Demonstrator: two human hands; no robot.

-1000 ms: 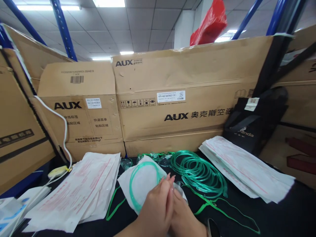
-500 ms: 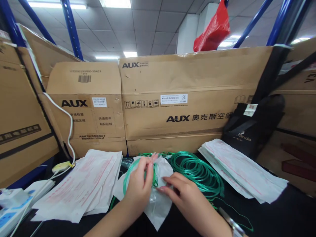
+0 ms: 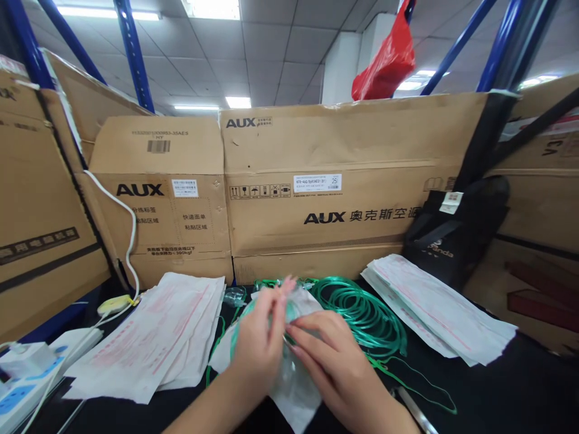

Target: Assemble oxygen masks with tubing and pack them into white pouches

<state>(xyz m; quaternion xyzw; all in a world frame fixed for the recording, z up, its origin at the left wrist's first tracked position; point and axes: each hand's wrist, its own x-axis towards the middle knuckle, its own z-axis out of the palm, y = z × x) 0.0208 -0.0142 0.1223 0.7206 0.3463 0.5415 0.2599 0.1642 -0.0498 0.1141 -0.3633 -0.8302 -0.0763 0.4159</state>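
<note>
My left hand [image 3: 260,343] and my right hand [image 3: 332,367] meet over a white paper pouch [image 3: 294,392] low in the middle of the black table. A loop of green tubing [image 3: 235,337] lies on that pouch. The left fingers curl round the loop and the pouch's upper edge. The right fingers press on the pouch from the right. Both hands are slightly blurred. A bigger coil of green tubing [image 3: 362,313] lies just right of the hands, with a thin green strap [image 3: 420,386] trailing from it.
A stack of white printed pouches [image 3: 154,343] lies to the left, another stack [image 3: 434,313] to the right. AUX cardboard boxes [image 3: 325,181] wall the back. A black bag [image 3: 452,235] leans at right. A white power strip [image 3: 31,386] and cable [image 3: 129,241] sit far left.
A second ago both hands were pressed together near the table's front edge. They moved up onto the pouch and tubing loop; the pouch shifted and its near end now hangs toward me.
</note>
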